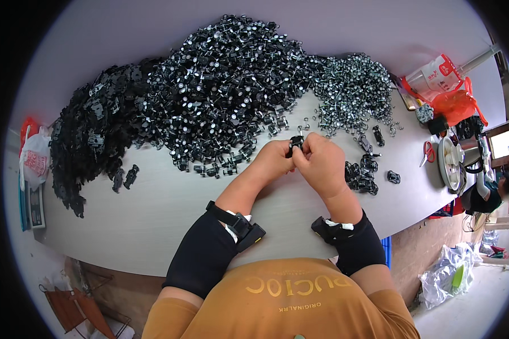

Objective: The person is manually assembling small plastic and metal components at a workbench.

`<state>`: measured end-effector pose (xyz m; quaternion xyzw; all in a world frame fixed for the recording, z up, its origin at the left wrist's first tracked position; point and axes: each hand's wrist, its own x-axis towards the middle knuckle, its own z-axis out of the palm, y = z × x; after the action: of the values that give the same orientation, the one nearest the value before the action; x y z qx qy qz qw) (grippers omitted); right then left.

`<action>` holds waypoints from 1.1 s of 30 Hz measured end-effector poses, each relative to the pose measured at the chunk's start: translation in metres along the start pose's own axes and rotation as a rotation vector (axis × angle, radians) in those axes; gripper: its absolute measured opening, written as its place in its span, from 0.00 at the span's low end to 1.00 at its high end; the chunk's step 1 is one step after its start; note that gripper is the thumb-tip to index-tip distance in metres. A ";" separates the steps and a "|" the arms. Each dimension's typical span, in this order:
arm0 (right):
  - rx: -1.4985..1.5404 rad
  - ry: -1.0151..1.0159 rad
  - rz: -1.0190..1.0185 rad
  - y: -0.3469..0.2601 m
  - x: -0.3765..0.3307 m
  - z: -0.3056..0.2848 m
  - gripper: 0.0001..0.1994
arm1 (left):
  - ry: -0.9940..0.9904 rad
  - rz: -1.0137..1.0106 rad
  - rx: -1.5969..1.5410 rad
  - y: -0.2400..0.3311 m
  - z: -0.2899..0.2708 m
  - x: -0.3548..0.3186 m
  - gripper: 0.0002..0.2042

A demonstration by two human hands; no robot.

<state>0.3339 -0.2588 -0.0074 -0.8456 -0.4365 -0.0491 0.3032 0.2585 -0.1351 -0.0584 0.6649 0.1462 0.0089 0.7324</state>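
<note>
Found one small black part [295,146] at centre of the table [169,214], gripped between the closed fingers of left hand [274,158] and right hand [324,161]. Counted three adjoining heaps on the far side, contents too many to number: flat black pieces [96,124] at left, wheeled parts [226,85] at centre, silvery parts [350,90] at right. Counted also two loose black pieces [131,177] at left, one dark cluster [363,179] and one pair of scissors [426,156] at right.

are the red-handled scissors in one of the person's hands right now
No, the scissors lie on the table at the right, while the left hand and right hand hold a small black part.
</note>
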 end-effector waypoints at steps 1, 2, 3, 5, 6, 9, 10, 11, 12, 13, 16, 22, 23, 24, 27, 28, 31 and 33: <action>-0.067 0.010 -0.004 -0.002 -0.001 0.000 0.12 | 0.020 0.006 0.034 0.001 0.001 -0.001 0.03; -0.066 0.012 -0.004 -0.003 -0.001 0.001 0.12 | 0.040 0.012 0.068 0.003 0.001 -0.002 0.03; -0.078 0.020 0.007 -0.002 -0.001 0.002 0.11 | 0.041 0.013 0.069 0.001 0.001 -0.002 0.03; -0.091 0.029 0.020 -0.002 -0.001 0.002 0.11 | -0.013 0.020 0.065 0.000 0.000 0.000 0.03; -0.102 0.004 0.006 -0.002 -0.001 0.000 0.11 | -0.015 0.020 0.065 0.003 0.000 -0.001 0.03; 0.131 -0.112 0.084 0.005 0.002 -0.006 0.11 | -0.023 -0.037 0.022 0.007 -0.005 -0.008 0.03; 0.367 -0.201 0.184 0.009 0.003 -0.009 0.11 | -0.079 -0.025 0.020 0.003 -0.007 -0.008 0.04; 0.372 -0.202 0.176 0.014 0.003 -0.016 0.11 | -0.138 -0.008 0.021 0.005 -0.007 -0.007 0.04; 0.477 -0.254 0.176 0.022 0.001 -0.017 0.11 | -0.164 -0.008 0.047 0.007 -0.004 -0.008 0.05; 0.581 -0.305 0.176 0.029 -0.002 -0.017 0.11 | -0.180 -0.009 0.060 0.006 0.002 -0.007 0.06; 0.499 -0.265 0.127 0.025 -0.014 -0.021 0.11 | -0.209 -0.016 0.165 0.005 0.011 -0.004 0.07; 0.504 -0.245 0.181 0.035 -0.025 -0.023 0.09 | -0.272 -0.027 0.147 0.018 0.017 -0.020 0.10; 0.693 -0.343 0.336 0.045 -0.023 -0.037 0.08 | -0.318 -0.035 0.078 0.030 0.017 -0.028 0.11; 0.708 -0.338 0.392 0.053 -0.022 -0.053 0.08 | -0.303 -0.050 0.090 0.041 0.011 -0.039 0.11; 0.701 -0.291 0.428 0.099 -0.023 -0.090 0.11 | -0.054 0.335 0.636 0.058 -0.027 -0.075 0.11; 0.689 -0.270 0.445 0.121 -0.026 -0.101 0.11 | 0.019 0.478 0.821 0.055 -0.051 -0.078 0.11; 0.237 -0.236 0.412 0.140 -0.028 -0.124 0.11 | 0.273 0.190 0.813 0.069 -0.133 -0.134 0.09; 0.092 0.006 0.302 0.137 -0.027 -0.114 0.15 | 0.607 0.206 1.204 0.052 -0.184 -0.182 0.13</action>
<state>0.4428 -0.4010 0.0108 -0.8868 -0.3051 0.0143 0.3468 0.0518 0.0118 0.0161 0.9351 0.2607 0.1818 0.1568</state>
